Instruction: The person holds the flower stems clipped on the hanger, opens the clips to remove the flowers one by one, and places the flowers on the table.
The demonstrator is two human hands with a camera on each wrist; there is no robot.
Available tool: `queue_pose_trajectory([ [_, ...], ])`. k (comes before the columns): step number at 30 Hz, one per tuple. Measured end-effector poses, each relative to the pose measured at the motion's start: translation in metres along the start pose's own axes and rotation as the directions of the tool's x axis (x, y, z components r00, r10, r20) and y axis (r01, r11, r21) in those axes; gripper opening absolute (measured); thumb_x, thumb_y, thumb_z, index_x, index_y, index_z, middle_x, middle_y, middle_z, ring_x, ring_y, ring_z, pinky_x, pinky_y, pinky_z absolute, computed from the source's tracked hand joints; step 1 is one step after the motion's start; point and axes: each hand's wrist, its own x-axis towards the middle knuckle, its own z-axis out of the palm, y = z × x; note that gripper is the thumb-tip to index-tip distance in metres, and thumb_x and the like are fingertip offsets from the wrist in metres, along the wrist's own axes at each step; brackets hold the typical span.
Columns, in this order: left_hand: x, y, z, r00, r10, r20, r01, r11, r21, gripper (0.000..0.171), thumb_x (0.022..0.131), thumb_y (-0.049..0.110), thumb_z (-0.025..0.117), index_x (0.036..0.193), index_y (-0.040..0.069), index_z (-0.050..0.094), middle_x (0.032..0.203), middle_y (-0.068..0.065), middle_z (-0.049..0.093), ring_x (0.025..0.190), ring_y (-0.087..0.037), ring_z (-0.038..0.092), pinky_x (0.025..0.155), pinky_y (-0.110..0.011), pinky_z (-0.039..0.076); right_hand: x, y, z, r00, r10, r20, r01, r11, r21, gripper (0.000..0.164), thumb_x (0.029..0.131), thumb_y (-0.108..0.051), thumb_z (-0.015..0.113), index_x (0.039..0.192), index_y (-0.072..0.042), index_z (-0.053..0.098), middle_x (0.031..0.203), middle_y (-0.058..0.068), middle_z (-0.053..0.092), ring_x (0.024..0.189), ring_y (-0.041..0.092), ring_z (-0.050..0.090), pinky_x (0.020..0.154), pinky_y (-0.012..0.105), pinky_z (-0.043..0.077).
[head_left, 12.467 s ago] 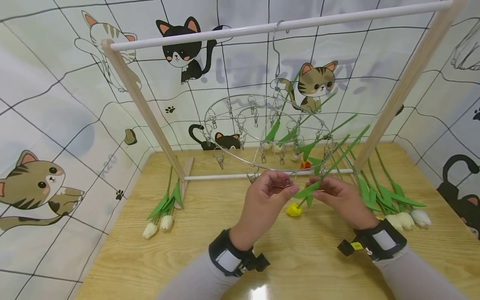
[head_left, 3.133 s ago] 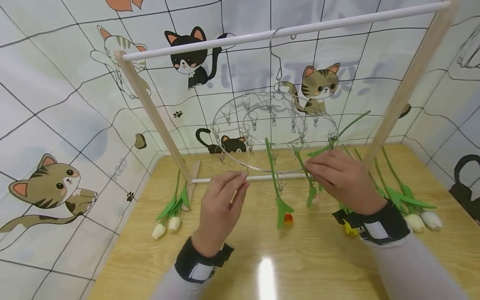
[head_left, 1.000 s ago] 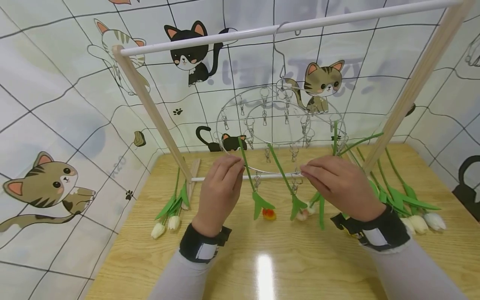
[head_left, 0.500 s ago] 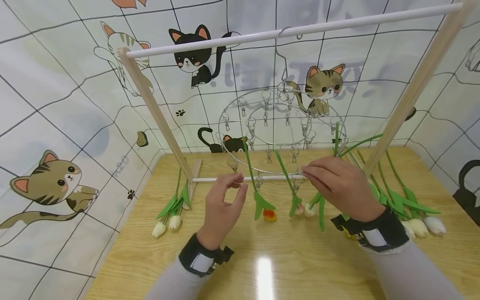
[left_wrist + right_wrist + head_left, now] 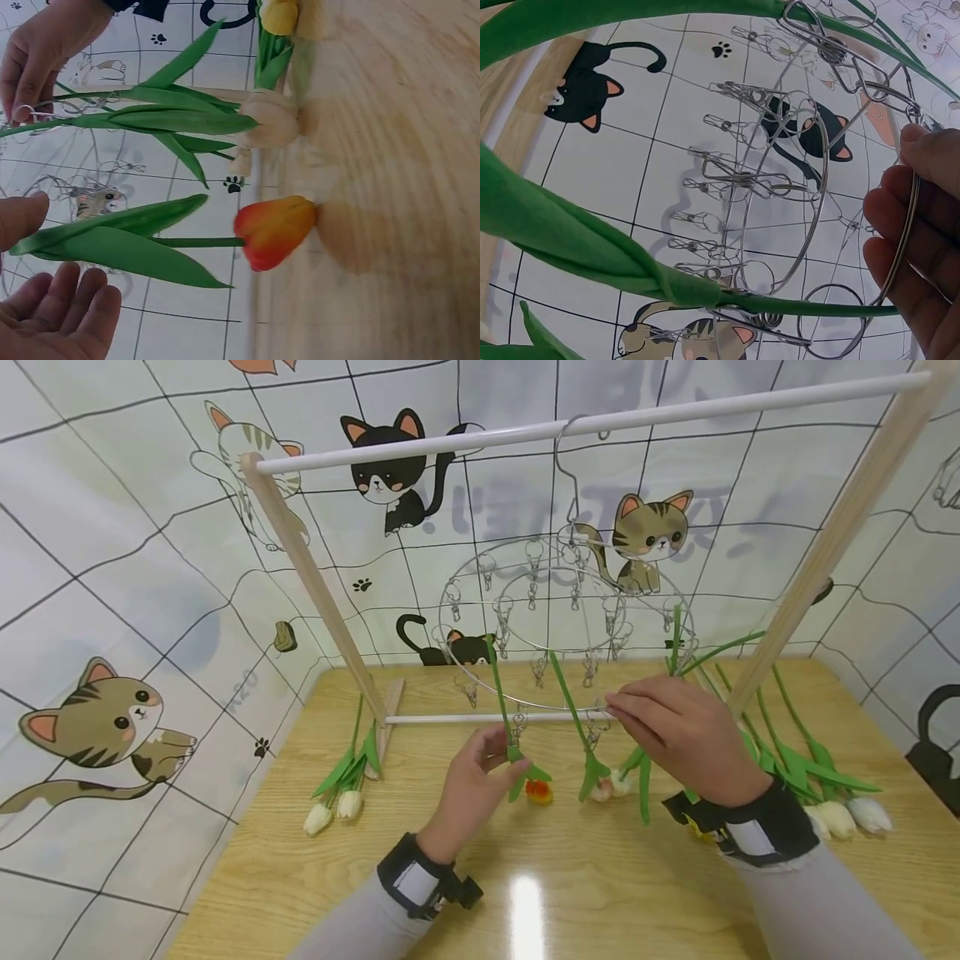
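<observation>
A round wire clip hanger hangs by its hook from a rack, several metal clips dangling from its rings. My right hand pinches the outer wire at the front right. From a front clip an orange-red tulip hangs head down. Around its leaves, my left hand has thumb and fingers spread apart; whether they touch the leaves I cannot tell. A pale pink tulip and a white tulip hang upside down to the right, beside my right hand.
The rack has a white top bar and wooden side posts. White tulips lie by the left post, and more pale tulips by the right one. A yellow flower is partly hidden behind my right wrist.
The hanger has turned, bringing the orange-red tulip leftward along the front. My left hand has let go of the ring and moved down and right to that tulip. My right hand stays on the ring.
</observation>
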Motion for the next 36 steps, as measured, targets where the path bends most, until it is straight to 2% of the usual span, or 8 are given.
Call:
queue_pose_trajectory([
  [5,-0.001,-0.006,0.003,0.999,-0.036,0.01,0.036,0.997,-0.07,0.022,0.094,0.012,0.077,0.113,0.007,0.067,0.115,-0.011,0.072,0.106,-0.019,0.071,0.09,-0.026,0.06,0.0,0.0,0.001,1.0,0.001,0.002,-0.001,1.0,0.003,0.045,0.112,-0.034,0.049,0.107,-0.001,0.08,0.096,0.012,0.075,0.084,0.028,0.072,0.071,0.041,0.059],
  [11,-0.002,-0.01,0.003,1.0,-0.019,0.004,0.019,1.0,-0.019,0.013,0.094,0.018,0.077,0.105,0.013,0.071,0.101,-0.002,0.076,0.089,-0.014,0.07,0.073,-0.023,0.056,0.0,0.0,0.0,1.0,-0.003,-0.001,0.003,1.0,0.005,0.046,0.112,-0.033,0.049,0.105,-0.001,0.08,0.096,0.012,0.075,0.085,0.029,0.072,0.071,0.041,0.06],
  [19,-0.003,-0.007,0.003,1.0,-0.017,0.011,0.017,1.0,0.01,0.013,0.095,0.019,0.077,0.102,0.012,0.07,0.101,-0.004,0.077,0.089,-0.014,0.072,0.073,-0.021,0.056,0.006,-0.008,-0.006,1.0,0.007,-0.014,-0.007,1.0,0.011,0.046,0.111,-0.034,0.05,0.106,0.002,0.079,0.097,0.014,0.076,0.087,0.03,0.073,0.073,0.042,0.06],
  [23,-0.004,-0.005,0.003,0.999,-0.03,0.01,0.03,0.999,0.013,0.014,0.094,0.019,0.078,0.102,0.011,0.069,0.102,-0.004,0.076,0.092,-0.014,0.072,0.077,-0.022,0.057,0.013,-0.02,-0.011,0.997,0.016,-0.075,-0.015,1.0,0.019,0.043,0.11,-0.031,0.053,0.104,0.003,0.079,0.095,0.016,0.075,0.084,0.032,0.072,0.071,0.042,0.058],
  [29,-0.006,-0.002,0.004,0.999,-0.027,0.017,0.027,0.999,0.021,0.013,0.095,0.019,0.077,0.102,0.012,0.07,0.102,-0.003,0.076,0.094,-0.014,0.072,0.08,-0.024,0.059,0.02,-0.057,0.003,0.982,-0.011,-0.19,0.043,0.986,0.163,0.034,0.107,-0.024,0.06,0.098,0.003,0.078,0.092,0.014,0.074,0.078,0.026,0.071,0.067,0.036,0.059],
  [32,-0.006,-0.001,0.004,1.0,-0.022,0.022,0.022,1.0,0.009,0.013,0.095,0.018,0.077,0.103,0.01,0.069,0.103,-0.005,0.076,0.095,-0.015,0.072,0.081,-0.024,0.059,0.016,-0.075,0.017,0.992,0.023,-0.121,0.009,0.965,0.261,0.032,0.108,-0.026,0.059,0.101,0.0,0.078,0.097,0.01,0.074,0.083,0.022,0.07,0.072,0.03,0.06],
  [34,-0.007,-0.001,0.003,0.999,-0.018,0.028,0.018,1.0,0.002,0.013,0.096,0.018,0.076,0.103,0.01,0.069,0.103,-0.005,0.076,0.094,-0.015,0.072,0.08,-0.024,0.059,0.011,-0.083,0.026,0.995,0.097,-0.033,-0.083,0.952,0.293,0.035,0.108,-0.03,0.057,0.105,-0.002,0.077,0.102,0.008,0.074,0.09,0.021,0.071,0.077,0.028,0.06],
  [36,-0.007,0.0,0.003,0.999,-0.015,0.034,0.015,1.0,0.005,0.013,0.096,0.017,0.076,0.104,0.01,0.069,0.103,-0.006,0.076,0.093,-0.015,0.072,0.078,-0.024,0.058,0.007,-0.089,0.033,0.98,0.19,0.065,-0.201,0.933,0.299,0.035,0.108,-0.034,0.058,0.11,-0.004,0.076,0.107,0.007,0.074,0.096,0.02,0.071,0.081,0.029,0.061],
])
